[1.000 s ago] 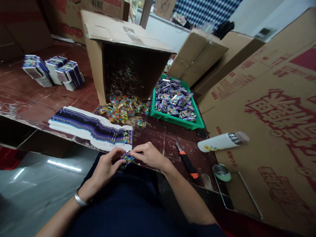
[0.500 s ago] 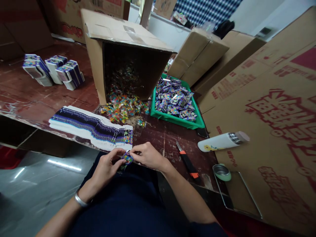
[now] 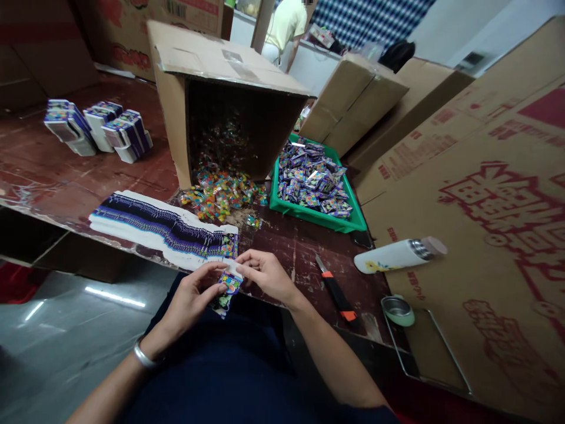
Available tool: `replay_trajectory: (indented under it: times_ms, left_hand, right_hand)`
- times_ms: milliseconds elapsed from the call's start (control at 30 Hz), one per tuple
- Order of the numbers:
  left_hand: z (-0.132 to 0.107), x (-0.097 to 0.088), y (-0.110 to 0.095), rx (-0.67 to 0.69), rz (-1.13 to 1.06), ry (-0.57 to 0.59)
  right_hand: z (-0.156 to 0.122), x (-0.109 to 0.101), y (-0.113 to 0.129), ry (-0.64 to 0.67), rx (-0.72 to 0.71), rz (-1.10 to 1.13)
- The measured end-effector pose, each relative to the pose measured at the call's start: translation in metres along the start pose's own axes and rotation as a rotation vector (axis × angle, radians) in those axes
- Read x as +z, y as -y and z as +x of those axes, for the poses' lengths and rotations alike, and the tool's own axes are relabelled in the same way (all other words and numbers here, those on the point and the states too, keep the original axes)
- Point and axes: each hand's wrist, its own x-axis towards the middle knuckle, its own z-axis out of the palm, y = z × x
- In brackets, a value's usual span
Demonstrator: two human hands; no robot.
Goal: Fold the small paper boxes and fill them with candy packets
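Note:
A small printed candy box point(image 3: 230, 284), purple with bright pictures and a white top flap, is between my hands in front of the table edge. My left hand point(image 3: 192, 292) pinches it from the left, thumb across its printed face. At the white flap, the fingers of my right hand point(image 3: 267, 275) close on the box's upper right side. Just beyond my hands lies a long fanned row of flat purple-and-white cartons point(image 3: 148, 218). Past it, small clear bags of colourful candies point(image 3: 220, 194) spill out of a tipped cardboard box point(image 3: 175, 123).
A green tray point(image 3: 315, 219) holds many filled purple packets. To my right are a utility knife point(image 3: 335, 291) with its blade out, a white bottle point(image 3: 391, 257) and a green cup point(image 3: 399, 311). Carton stacks point(image 3: 128, 132) stand far left. A person point(image 3: 285, 26) is behind.
The box between my hands now shows longer, with its white flap raised and its printed face more visible. My right hand has shifted slightly. A person has come into view at the back.

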Motion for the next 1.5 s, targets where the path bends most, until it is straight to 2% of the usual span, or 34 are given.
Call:
replay_trajectory:
  times_ms: [167, 233, 333, 467, 567, 633, 767, 867, 967, 1067, 1267, 1433, 1500]
  left_hand:
    - [0.0, 0.001, 0.001, -0.013, -0.049, 0.039]
    - [0.0, 0.002, 0.001, -0.015, -0.069, 0.069]
    - [0.001, 0.003, 0.0, -0.016, -0.102, 0.096]
    - [0.006, 0.0, 0.0, -0.008, -0.161, 0.043]
    - [0.009, -0.002, 0.002, 0.005, -0.173, -0.003]
    - [0.01, -0.002, 0.003, 0.009, -0.173, -0.005]
    - [0.009, 0.002, 0.002, -0.012, -0.188, 0.027]
    - [0.009, 0.005, 0.001, -0.015, -0.215, -0.013]
    - [0.009, 0.006, 0.003, 0.015, -0.248, -0.089]
    - [0.007, 0.005, 0.005, 0.036, -0.195, -0.115]
    - [0.002, 0.006, 0.004, 0.095, -0.039, -0.141]
    - [0.002, 0.006, 0.004, 0.072, -0.072, -0.125]
    - [0.001, 0.005, 0.003, 0.054, -0.071, -0.128]
  right_hand:
    - [-0.002, 0.012, -0.013, -0.233, -0.046, 0.065]
    - [-0.002, 0.015, -0.015, -0.278, -0.053, 0.064]
    - [-0.002, 0.018, -0.013, -0.278, -0.039, 0.091]
    - [-0.01, 0.022, -0.014, -0.343, -0.165, 0.028]
    - [-0.018, 0.028, -0.024, -0.304, -0.216, -0.047]
    - [-0.02, 0.032, -0.03, -0.291, -0.239, -0.071]
    - [-0.019, 0.038, -0.033, -0.342, -0.338, -0.126]
    - [-0.018, 0.04, -0.029, -0.356, -0.375, -0.091]
    - [-0.016, 0.041, -0.024, -0.351, -0.354, -0.02]
    - [-0.013, 0.043, -0.02, -0.299, -0.303, 0.028]
    - [-0.002, 0.036, -0.015, -0.278, -0.094, 0.154]
    - [0.006, 0.026, -0.014, -0.229, -0.076, 0.144]
    - [0.006, 0.027, -0.013, -0.236, -0.113, 0.094]
